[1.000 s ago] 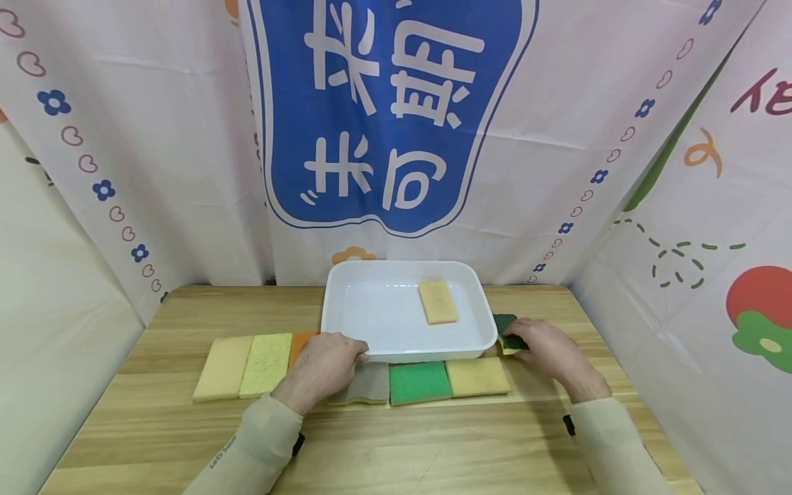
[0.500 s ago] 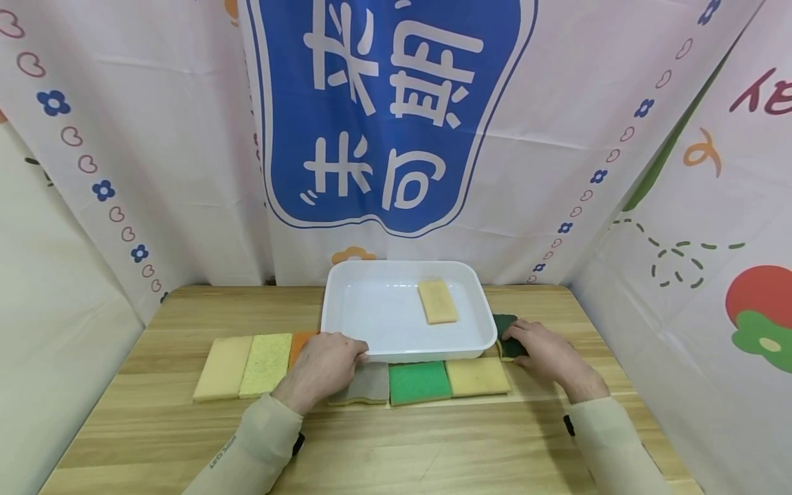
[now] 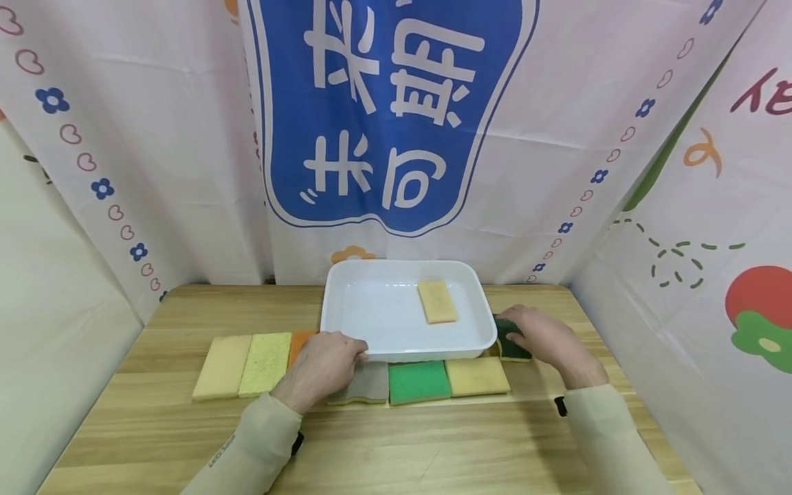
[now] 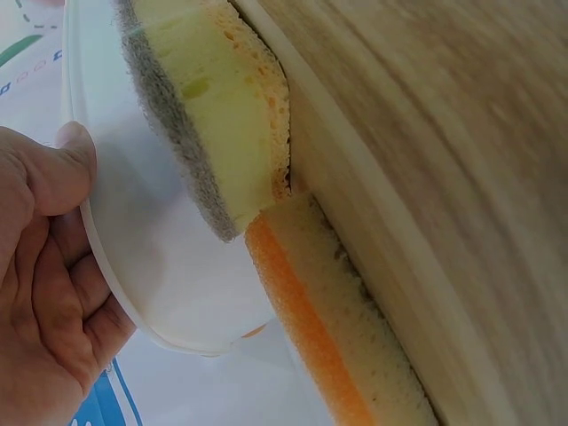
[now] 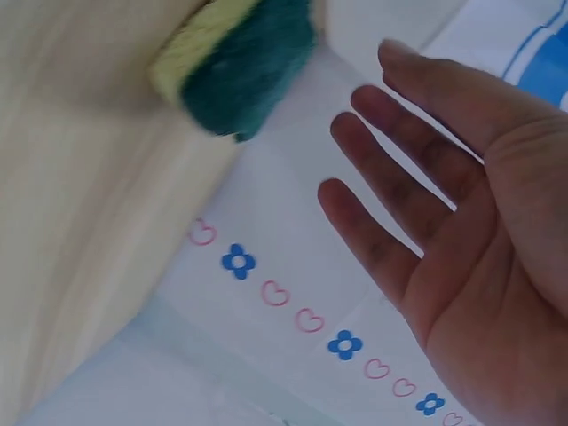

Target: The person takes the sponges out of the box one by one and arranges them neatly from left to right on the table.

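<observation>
At the near left corner of the white tray point(image 3: 371, 306), my left hand point(image 3: 324, 368) grips the rim. In the left wrist view its thumb lies over the rim point(image 4: 99, 240), the other fingers curled on the far side. My right hand point(image 3: 547, 337) is just over a dark green scouring sponge point(image 3: 512, 345) to the right of the tray. The right wrist view shows straight, spread fingers point(image 5: 355, 146) apart from that sponge, which has a yellow underside. One pale yellow sponge point(image 3: 438, 301) lies inside the tray.
Along the tray's near side lie a grey sponge point(image 3: 361, 385), a green sponge point(image 3: 421, 382) and a yellow sponge point(image 3: 478, 376). Further left are an orange sponge point(image 3: 301, 342), a speckled yellow sponge point(image 3: 266, 364) and a pale sponge point(image 3: 221, 368). A printed curtain point(image 3: 204, 137) hangs behind the wooden table point(image 3: 402, 454).
My right hand has let go of the dark green sponge, now lying flatter on the table beside the tray, and has moved slightly up. My left hand has stayed on the tray rim.
</observation>
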A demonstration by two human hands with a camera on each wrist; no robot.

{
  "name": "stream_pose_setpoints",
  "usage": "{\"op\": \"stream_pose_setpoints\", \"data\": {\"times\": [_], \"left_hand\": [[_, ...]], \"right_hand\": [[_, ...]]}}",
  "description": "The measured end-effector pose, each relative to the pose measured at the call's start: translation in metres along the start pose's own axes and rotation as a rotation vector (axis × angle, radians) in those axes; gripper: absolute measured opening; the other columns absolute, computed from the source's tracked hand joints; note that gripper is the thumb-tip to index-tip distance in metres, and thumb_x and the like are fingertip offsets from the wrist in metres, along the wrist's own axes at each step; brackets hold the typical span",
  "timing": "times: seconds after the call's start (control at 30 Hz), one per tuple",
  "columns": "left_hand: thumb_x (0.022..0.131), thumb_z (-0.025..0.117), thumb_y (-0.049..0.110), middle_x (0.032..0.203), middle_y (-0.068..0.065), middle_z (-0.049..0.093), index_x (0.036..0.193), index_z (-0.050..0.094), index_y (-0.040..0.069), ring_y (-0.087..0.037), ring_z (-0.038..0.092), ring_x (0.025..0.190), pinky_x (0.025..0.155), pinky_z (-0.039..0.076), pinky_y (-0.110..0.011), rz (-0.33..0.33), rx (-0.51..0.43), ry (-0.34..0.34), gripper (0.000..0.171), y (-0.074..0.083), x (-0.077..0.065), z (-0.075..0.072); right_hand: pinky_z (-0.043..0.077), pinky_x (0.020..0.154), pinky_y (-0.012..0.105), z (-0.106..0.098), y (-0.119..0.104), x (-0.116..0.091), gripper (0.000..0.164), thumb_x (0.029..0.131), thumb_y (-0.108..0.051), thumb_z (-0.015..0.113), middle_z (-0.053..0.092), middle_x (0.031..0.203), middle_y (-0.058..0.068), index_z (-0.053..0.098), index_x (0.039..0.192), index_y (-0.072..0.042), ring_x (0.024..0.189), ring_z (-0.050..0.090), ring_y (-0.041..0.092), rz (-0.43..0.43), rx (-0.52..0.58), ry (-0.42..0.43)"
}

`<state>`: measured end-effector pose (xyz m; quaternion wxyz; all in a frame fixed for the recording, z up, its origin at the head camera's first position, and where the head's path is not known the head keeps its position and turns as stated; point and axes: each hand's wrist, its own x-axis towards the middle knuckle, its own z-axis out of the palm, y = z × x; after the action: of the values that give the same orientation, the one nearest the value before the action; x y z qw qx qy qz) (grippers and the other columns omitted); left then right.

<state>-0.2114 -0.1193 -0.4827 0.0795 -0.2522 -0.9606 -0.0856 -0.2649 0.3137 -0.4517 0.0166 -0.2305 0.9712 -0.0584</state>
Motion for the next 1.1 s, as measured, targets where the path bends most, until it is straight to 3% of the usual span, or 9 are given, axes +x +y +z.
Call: {"op": "stream_pose_setpoints", "data": {"times": [0.23,0.43,0.6,0.83,1.1], "left_hand": [[0.109,0.085,0.022,0.073,0.000,0.077,0.092,0.085,0.017,-0.010,0.055,0.061,0.053,0.051,-0.034,0.000,0.010,-0.006,0.018,0.000,0.000,0.000],[0.109,0.085,0.022,0.074,0.000,0.077,0.091,0.085,0.017,-0.010,0.056,0.061,0.053,0.052,-0.034,0.002,0.009,-0.004,0.019,0.000,0.001,0.000],[0.109,0.085,0.021,0.073,0.000,0.076,0.090,0.085,0.017,-0.010,0.055,0.061,0.053,0.051,-0.034,0.006,0.008,-0.002,0.019,0.000,0.001,0.000],[0.109,0.085,0.022,0.072,0.000,0.076,0.089,0.084,0.018,-0.010,0.055,0.061,0.052,0.051,-0.034,0.009,0.016,-0.003,0.020,0.000,0.001,0.000],[0.109,0.085,0.022,0.075,0.000,0.079,0.090,0.084,0.018,-0.011,0.058,0.062,0.053,0.052,-0.035,-0.004,0.020,-0.012,0.019,0.000,0.003,0.001]], "right_hand": [[0.068,0.111,0.062,-0.012,-0.014,0.012,0.042,0.109,-0.007,0.082,0.079,0.150,0.021,0.074,0.151,-0.003,0.136,0.078,0.045,0.072,-0.028,0.098],[0.067,0.114,0.061,-0.014,-0.022,0.025,0.045,0.110,-0.010,0.082,0.078,0.154,0.018,0.073,0.155,-0.008,0.139,0.078,0.043,0.056,-0.014,0.145],[0.063,0.121,0.061,-0.013,-0.033,0.038,0.045,0.112,-0.013,0.080,0.073,0.161,0.021,0.072,0.156,-0.007,0.146,0.074,0.044,0.056,-0.032,0.100],[0.062,0.123,0.056,-0.005,-0.043,0.054,0.044,0.109,-0.011,0.082,0.078,0.152,0.020,0.073,0.152,-0.003,0.143,0.075,0.041,-0.001,-0.081,0.078],[0.062,0.124,0.057,0.005,-0.052,0.072,0.049,0.112,-0.015,0.081,0.073,0.161,0.016,0.069,0.159,-0.008,0.148,0.073,0.039,0.008,-0.079,-0.013]]}}
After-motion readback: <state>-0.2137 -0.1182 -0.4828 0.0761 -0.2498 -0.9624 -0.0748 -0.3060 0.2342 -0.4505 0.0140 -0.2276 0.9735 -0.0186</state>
